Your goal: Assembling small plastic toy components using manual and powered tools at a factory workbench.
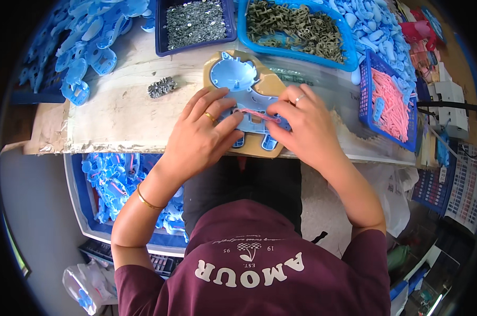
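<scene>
A light-blue molded plastic shell, with a round hollow at its far end, lies on a tan shaped board at the table's near edge. Across its near part runs a thin pink plastic rod. My left hand curls over the shell's left side, its index fingertip by the rod's left end and its thumb lower down. On the other side, my right hand has thumb and index finger around the rod's right end. Fingers partly hide both ends of the rod.
Small metal parts lie in a heap left of the board. Beyond stand a dark-blue tray of washers, a blue basket of metal pieces, and blue shells. A basket holds pink rods. Below, a bin holds blue assemblies.
</scene>
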The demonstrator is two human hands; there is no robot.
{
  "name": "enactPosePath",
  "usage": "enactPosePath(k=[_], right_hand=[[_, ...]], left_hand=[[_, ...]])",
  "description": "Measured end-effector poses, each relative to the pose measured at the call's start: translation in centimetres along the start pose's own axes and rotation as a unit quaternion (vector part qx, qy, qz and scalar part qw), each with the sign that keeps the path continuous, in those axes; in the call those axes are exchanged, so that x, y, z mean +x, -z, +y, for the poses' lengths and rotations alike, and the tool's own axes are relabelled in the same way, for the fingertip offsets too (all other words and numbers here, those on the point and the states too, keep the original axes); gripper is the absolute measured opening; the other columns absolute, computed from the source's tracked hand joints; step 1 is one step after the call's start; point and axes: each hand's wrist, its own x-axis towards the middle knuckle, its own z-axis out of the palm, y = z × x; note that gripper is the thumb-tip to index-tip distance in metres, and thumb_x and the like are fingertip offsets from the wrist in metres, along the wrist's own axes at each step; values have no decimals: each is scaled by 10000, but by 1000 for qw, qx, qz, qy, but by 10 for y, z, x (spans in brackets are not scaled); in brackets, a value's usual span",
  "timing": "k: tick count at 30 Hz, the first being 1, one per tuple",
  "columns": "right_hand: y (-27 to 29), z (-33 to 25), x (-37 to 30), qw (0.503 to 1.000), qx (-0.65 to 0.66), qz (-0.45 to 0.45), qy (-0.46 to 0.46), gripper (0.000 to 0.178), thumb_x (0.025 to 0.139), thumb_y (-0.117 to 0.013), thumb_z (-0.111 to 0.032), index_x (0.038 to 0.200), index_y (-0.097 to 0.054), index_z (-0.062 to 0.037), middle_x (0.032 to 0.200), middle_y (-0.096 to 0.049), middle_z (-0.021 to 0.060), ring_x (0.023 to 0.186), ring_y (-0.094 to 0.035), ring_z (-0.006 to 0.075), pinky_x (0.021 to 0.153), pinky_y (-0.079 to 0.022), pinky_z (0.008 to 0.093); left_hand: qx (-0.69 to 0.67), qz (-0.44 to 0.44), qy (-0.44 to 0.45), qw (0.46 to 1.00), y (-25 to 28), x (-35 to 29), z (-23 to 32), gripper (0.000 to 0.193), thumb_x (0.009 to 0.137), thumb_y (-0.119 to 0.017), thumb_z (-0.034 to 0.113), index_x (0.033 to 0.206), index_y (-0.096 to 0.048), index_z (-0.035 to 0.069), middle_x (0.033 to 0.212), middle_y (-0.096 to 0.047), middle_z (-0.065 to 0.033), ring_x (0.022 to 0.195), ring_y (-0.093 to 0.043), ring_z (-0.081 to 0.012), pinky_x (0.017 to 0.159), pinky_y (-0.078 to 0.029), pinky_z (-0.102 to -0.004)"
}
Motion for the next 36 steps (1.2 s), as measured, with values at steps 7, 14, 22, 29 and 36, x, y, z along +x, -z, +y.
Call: enactPosePath(k=[7,14,22,29,36], right_hand=[[-9,1,2,999,21,20,-11,112,748,-775,-77,818,-688,-71,883,-582,49,868,-606,265,723,-502,384],[-3,6,4,997,48,-25,-49,84,763,-758,-69,795,-680,-66,856,-591,60,870,-615,267,724,-505,391],[14,7,26,992,42,-115,-19,133,812,-766,-107,928,-726,-56,878,-623,77,871,-635,258,728,-510,377],[13,-28,135,959,188,199,79,516,850,-783,-103,1323,-589,-32,1125,-690,135,1042,-670,239,859,-538,345],[6,-33,204,912,3,403,77,959,825,-756,-130,1577,-186,40,1461,-398,341,1347,-445,481,1102,-397,512]], left_hand=[[-3,-5,14,1000,-3,0,3,299,851,-760,183,1125,-689,88,1251,-630,-105,1307,-532,-351,1126,-412,-509],[1,3,19,1000,-5,-1,1,283,855,-762,208,1106,-696,94,1227,-630,-102,1304,-533,-335,1156,-390,-511],[-7,3,11,1000,-1,0,-1,346,831,-773,175,1151,-694,70,1265,-622,-118,1307,-526,-364,1117,-416,-529],[-8,5,-2,1000,4,4,-2,310,862,-753,271,1089,-713,63,1174,-658,-101,1246,-567,-315,1095,-437,-476],[-8,3,-16,1000,6,2,-6,301,867,-747,220,1129,-700,79,1219,-644,-82,1262,-553,-323,1062,-459,-464]])
